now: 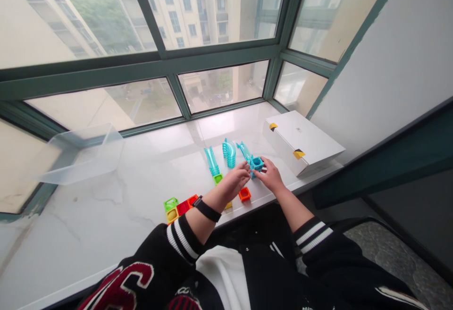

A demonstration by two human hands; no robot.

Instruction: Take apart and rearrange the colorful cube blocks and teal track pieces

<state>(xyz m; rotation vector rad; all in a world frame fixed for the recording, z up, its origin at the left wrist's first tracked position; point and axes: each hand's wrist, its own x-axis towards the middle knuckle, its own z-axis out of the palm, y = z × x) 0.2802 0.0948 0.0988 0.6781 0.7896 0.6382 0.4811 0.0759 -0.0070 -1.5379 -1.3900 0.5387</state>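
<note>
A blue cube block (257, 163) with a round hollow in its top is gripped by my right hand (271, 175), thumb on the near side and fingers at its right. My left hand (238, 179), with a black band on its wrist, closes in on the block's left side, its fingers bent against it. Just beyond the block, a clear teal track piece (244, 149) reaches away and seems to touch it. A curved teal piece (229, 153) and a straight teal track (211, 161) lie to the left. A green block (218, 178) sits at the straight track's near end.
An orange-red block (244, 194) lies near the ledge's front edge, a yellow block (229, 205) partly behind my left forearm. Green (171, 204), yellow (172, 214) and red (183, 207) blocks cluster left. A white box (304, 140) stands right, a clear plastic bin (83, 154) far left.
</note>
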